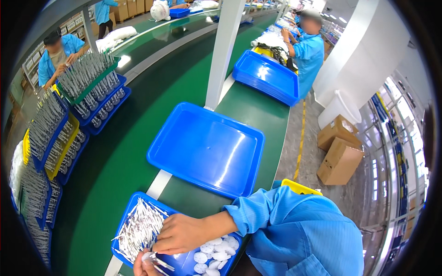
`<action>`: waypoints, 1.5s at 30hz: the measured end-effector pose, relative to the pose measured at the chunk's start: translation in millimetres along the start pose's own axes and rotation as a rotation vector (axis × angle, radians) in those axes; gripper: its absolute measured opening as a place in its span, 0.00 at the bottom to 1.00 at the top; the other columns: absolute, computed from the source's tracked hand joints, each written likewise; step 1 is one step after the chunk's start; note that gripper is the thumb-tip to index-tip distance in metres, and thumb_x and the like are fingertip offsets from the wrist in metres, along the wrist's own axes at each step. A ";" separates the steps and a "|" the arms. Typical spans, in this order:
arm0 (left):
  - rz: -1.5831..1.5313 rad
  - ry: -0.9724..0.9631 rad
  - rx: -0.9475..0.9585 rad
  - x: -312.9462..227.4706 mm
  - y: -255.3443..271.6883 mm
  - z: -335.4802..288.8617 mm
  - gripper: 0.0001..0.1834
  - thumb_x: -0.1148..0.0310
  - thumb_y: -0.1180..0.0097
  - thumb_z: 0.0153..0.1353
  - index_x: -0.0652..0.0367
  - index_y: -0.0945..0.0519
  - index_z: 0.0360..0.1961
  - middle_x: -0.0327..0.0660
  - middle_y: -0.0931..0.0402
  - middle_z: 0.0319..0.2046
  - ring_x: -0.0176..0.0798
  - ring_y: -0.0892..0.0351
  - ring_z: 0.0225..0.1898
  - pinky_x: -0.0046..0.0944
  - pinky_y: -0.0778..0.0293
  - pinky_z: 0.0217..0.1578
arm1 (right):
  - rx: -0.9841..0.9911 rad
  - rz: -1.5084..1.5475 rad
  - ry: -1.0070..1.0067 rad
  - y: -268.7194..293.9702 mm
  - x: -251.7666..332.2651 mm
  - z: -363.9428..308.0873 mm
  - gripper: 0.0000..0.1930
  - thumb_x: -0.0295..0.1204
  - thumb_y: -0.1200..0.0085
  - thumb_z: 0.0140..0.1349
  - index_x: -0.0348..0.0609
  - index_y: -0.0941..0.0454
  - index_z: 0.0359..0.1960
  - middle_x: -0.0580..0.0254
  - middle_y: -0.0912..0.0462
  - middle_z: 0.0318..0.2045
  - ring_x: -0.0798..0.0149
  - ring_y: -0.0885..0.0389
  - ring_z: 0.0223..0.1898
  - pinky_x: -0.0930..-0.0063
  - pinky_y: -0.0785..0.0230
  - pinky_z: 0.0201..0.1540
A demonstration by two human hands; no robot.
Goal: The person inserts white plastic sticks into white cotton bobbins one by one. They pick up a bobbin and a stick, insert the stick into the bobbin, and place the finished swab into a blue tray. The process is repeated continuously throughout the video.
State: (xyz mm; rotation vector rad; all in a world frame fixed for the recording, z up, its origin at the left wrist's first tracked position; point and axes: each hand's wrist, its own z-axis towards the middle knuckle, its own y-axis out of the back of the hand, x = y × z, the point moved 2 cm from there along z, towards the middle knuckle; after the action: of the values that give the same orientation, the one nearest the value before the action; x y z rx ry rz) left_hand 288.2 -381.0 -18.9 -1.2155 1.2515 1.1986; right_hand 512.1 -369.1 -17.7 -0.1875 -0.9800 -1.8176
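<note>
At the lower edge my left hand [143, 266] is closed around several thin white sticks [162, 264] with a small round whitish piece at their end. My right hand [179, 233] comes in from the right, its fingers bent and pressed together right beside that round piece. What the right fingertips hold is hidden. Both hands are over a blue tray [186, 261]. A heap of thin white sticks with darker metallic parts [140, 224] fills its left side. White round discs [216, 253] lie in its right part.
A large blue tray [207, 149] lies just beyond. Stacked blue trays [267, 76] stand farther along the green belt [115, 170]. At left, stacked racks [87, 76] hold upright sticks. Co-workers in blue [309, 50] sit beyond. Cardboard boxes [340, 161] stand on the floor at right.
</note>
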 end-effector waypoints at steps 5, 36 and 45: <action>-0.007 0.032 -0.126 -1.2 3.9 3.4 0.18 0.68 0.39 0.78 0.74 0.17 0.58 0.51 0.13 0.51 0.42 0.15 0.47 0.39 0.18 0.50 | -0.079 0.161 -0.157 10.8 2.3 6.4 0.06 0.32 0.31 0.66 0.51 0.16 0.40 0.67 0.16 0.24 0.56 0.16 0.26 0.61 0.29 0.28; -0.196 -0.045 0.091 -0.1 -3.0 -0.9 0.18 0.79 0.44 0.78 0.70 0.19 0.66 0.53 0.16 0.62 0.41 0.14 0.60 0.34 0.15 0.54 | 0.127 0.114 -0.249 -0.9 1.0 12.9 0.11 0.28 0.26 0.57 0.50 0.07 0.43 0.63 0.16 0.18 0.61 0.18 0.17 0.68 0.27 0.22; 0.119 -0.187 0.055 3.9 -6.3 2.3 0.18 0.82 0.36 0.69 0.63 0.13 0.60 0.49 0.12 0.58 0.35 0.12 0.47 0.32 0.15 0.45 | 0.140 0.192 -0.401 0.2 1.9 8.7 0.09 0.28 0.27 0.60 0.48 0.07 0.42 0.63 0.18 0.17 0.63 0.17 0.17 0.70 0.28 0.21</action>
State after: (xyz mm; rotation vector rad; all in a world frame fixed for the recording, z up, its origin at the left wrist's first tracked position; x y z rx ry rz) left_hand 294.4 -378.9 -22.9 -0.9756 1.2216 1.3237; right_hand 508.9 -364.4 -10.9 -0.5563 -1.3151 -1.5588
